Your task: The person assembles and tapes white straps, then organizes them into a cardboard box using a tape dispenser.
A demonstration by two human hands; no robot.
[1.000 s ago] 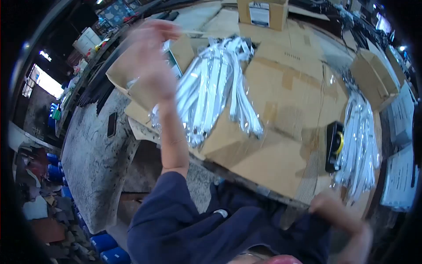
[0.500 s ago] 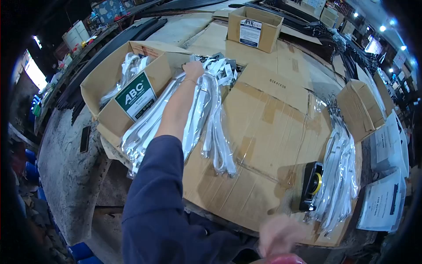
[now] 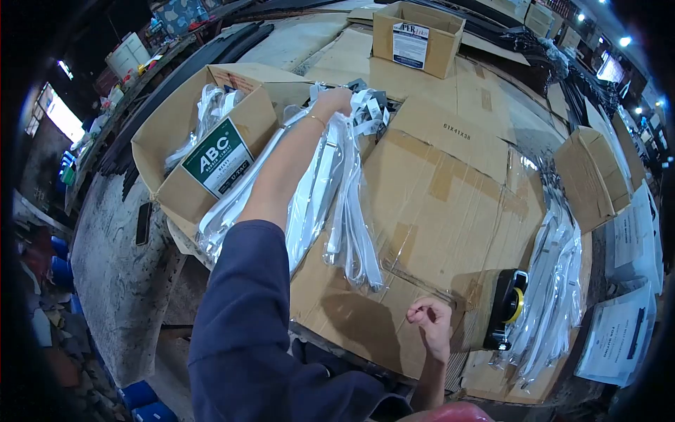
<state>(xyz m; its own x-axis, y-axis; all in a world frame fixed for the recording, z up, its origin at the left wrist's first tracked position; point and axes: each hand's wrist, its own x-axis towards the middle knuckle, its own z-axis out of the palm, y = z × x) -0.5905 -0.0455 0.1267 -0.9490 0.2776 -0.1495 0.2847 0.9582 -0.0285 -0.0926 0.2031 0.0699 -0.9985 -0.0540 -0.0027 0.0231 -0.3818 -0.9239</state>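
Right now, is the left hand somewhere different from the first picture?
Yes: the left hand has moved rightward, from overlapping the ABC box in view to the far end of the white strips.

Left grip (image 3: 335, 103) now down at the white strips (image 3: 349, 211) — right grip (image 3: 432, 322) forward, over the cardboard (image 3: 436, 243).

A workbench is largely covered by flattened cardboard (image 3: 485, 158), printed "61X41X38" and patched with brown tape. On its left, an open carton labelled "ABC" (image 3: 176, 195) is set beside plastic-sleeved white strips (image 3: 313, 211), which are spread lengthwise. Near the right edge, a black tape dispenser (image 3: 501, 309) is placed just beside a second bundle of white strips (image 3: 547, 281); an open plain carton (image 3: 580, 176) is stood beyond. A third carton (image 3: 437, 53) is seen toward the far side. A dark, apparently phone-shaped object (image 3: 143, 224) is rested on the stained grey surface (image 3: 116, 274) at left.
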